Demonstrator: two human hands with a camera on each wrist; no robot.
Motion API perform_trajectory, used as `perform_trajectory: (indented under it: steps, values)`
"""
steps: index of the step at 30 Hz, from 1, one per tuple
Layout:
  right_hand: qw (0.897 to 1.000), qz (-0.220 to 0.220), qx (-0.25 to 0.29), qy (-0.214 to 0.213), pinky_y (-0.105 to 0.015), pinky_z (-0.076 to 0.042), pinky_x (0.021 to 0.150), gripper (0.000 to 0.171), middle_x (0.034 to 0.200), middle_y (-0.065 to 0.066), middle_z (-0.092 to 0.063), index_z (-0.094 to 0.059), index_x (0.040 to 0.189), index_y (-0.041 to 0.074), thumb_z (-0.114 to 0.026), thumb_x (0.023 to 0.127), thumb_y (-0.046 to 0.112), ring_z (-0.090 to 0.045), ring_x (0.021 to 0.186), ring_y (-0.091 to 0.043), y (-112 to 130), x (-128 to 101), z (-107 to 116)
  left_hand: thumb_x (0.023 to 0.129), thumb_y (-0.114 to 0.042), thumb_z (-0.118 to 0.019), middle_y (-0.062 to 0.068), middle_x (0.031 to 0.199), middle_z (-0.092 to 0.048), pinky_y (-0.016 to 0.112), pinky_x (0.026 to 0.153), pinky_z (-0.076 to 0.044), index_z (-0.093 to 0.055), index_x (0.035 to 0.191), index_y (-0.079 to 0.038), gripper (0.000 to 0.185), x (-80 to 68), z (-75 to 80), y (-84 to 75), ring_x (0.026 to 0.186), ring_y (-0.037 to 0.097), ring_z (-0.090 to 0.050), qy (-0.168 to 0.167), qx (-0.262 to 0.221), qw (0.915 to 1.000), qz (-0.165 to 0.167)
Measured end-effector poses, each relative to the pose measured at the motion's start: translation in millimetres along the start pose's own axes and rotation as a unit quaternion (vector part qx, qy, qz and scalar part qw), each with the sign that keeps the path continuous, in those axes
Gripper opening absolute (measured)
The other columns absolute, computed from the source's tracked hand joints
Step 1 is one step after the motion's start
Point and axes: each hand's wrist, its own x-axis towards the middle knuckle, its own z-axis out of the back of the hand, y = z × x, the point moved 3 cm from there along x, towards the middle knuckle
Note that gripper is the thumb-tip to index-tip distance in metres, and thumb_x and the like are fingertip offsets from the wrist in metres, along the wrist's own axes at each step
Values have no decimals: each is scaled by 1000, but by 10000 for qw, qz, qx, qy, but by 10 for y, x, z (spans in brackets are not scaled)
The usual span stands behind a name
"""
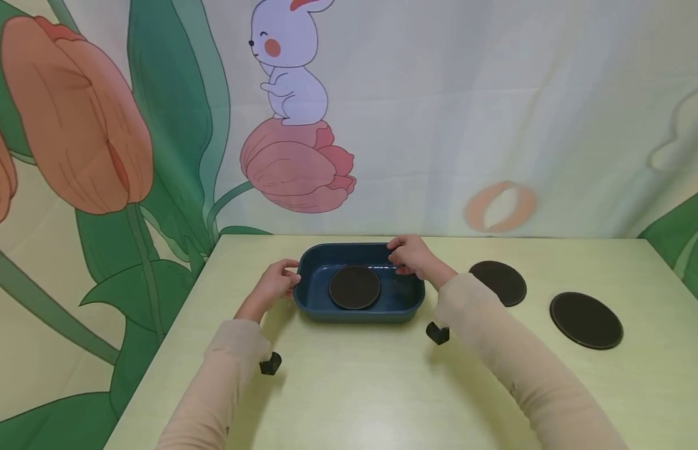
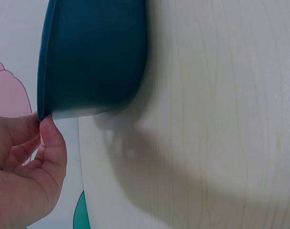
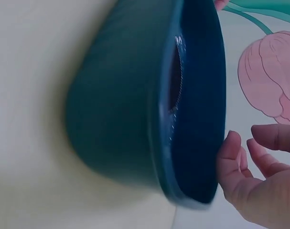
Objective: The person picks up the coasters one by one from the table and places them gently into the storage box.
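A glossy blue, round-cornered tray (image 1: pixel 357 317) sits toward the far side of the pale wood-grain table (image 1: pixel 349 387), flat black disc (image 1: pixel 354 287) inside. Left hand (image 1: pixel 274 281) pinches its rim; right hand (image 1: pixel 414 256) shows fingers apart, contact unclear. Apparent step: positioning; next calls for secure right grip.

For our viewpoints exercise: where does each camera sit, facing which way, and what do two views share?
Head: worn on the head, facing forward and down at the blue tray; sleeves, left hand and right hand show.
Left wrist: worn there, facing the tray's outer wall; left hand shows.
Right wrist: worn there, facing the tray's rim; right hand, perhaps a left fingertip.
Head and right wrist share the disc inside.
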Motion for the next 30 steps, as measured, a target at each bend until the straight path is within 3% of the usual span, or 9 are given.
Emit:
perform_trajectory:
  steps: [13, 17, 24, 30]
  values:
    - [9990, 146, -386, 156, -29, -48, 67, 36, 98, -10, -47, -43, 121, -2, -46, 86, 3, -47, 80, -21, -41, -61, 505, 90, -4, -47, 20, 106, -51, 28, 68, -51, -40, 128, -4, 39, -11, 8, -18, 91, 29, -54, 5, 52, 10000, 49]
    - [9988, 147, -436, 157, -28, -47, 65, 36, 96, -10, -46, -42, 121, -2, -47, 86, 5, -46, 77, -19, -112, -54, 682, 90, -5, -47, 20, 106, -51, 27, 66, -51, -40, 128, -4, 39, -11, 15, -25, 92, 30, -53, -7, 79, 10000, 24]
    - [9974, 139, -681, 194, -32, -47, 74, 39, 109, -14, -45, -38, 124, -2, -47, 88, 9, -47, 84, -21, -291, -77, 958, 90, -4, -47, 18, 103, -51, 28, 67, -51, -40, 128, -3, 39, -29, 8, -42, 89, 28, -54, -8, 91, 10000, -4]
    - [9966, 145, -804, 84, -32, -47, 73, 41, 104, -11, -45, -36, 124, -3, -47, 88, 12, -47, 84, -22, -503, -79, 1195, 90, -5, -47, 14, 99, -50, 27, 65, -50, -40, 129, -4, 39, -24, -11, -37, 89, 27, -54, -21, 55, 9999, 110]
